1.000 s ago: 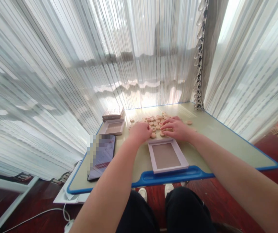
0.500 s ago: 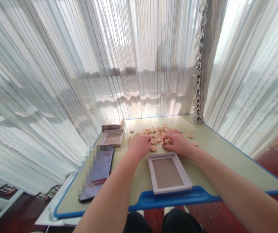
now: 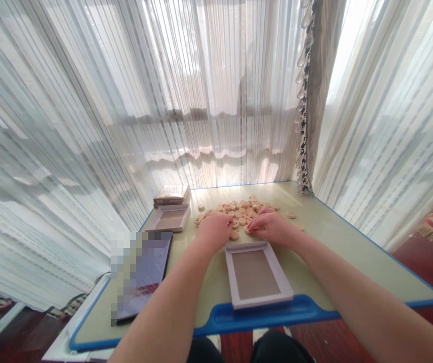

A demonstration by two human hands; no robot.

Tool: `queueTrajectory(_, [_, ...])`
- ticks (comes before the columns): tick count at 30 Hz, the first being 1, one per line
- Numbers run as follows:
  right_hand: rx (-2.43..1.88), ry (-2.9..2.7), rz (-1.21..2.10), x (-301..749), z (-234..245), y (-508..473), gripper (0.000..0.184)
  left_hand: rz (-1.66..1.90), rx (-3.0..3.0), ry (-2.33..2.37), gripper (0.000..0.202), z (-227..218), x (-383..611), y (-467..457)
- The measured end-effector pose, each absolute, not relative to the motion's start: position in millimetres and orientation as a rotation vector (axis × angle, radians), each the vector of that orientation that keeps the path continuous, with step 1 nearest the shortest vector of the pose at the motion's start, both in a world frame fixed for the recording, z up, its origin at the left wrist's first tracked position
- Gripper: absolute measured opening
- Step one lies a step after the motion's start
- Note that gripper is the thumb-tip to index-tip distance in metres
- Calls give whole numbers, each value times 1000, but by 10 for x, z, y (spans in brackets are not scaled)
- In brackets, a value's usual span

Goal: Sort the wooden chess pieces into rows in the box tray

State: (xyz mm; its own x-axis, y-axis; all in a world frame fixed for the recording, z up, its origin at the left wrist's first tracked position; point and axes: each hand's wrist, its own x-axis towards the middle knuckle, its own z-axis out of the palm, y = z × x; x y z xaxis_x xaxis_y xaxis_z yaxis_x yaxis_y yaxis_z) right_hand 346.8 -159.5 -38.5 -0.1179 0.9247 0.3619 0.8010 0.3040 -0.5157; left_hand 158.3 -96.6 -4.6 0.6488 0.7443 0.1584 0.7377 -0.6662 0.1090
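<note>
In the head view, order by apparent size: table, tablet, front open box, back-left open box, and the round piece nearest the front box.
1. Table
2. Front box and tablet: too close to rank, with the tablet partly pixelated
3. Back-left box
4. Round piece

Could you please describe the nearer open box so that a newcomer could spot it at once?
On the blue-edged table, find the round discs. The box, pale-walled with a brownish floor, lies on their near side. Unlike its lookalike beyond the tablet, it sits at the front edge.

Daylight glows through sheer striped curtains (image 3: 216, 91) behind a blue-edged table (image 3: 353, 242) above dark red flooring (image 3: 421, 262).
</note>
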Motion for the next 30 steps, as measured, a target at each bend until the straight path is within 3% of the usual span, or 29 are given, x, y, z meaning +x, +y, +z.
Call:
queueTrajectory(8, [-1625,-1990,107,3424,-338,-1585,31,366,2883,929,26,-7,1509,-1005])
queueTrajectory(20, [-1641,-2111,118,3415,-357,-1583,33,308,2831,859,20,-83,1534,-913])
queueTrajectory(30, [-1762,-1986,151,3477,-325,-1586,21,318,2720,900,22,-117,1556,-872])
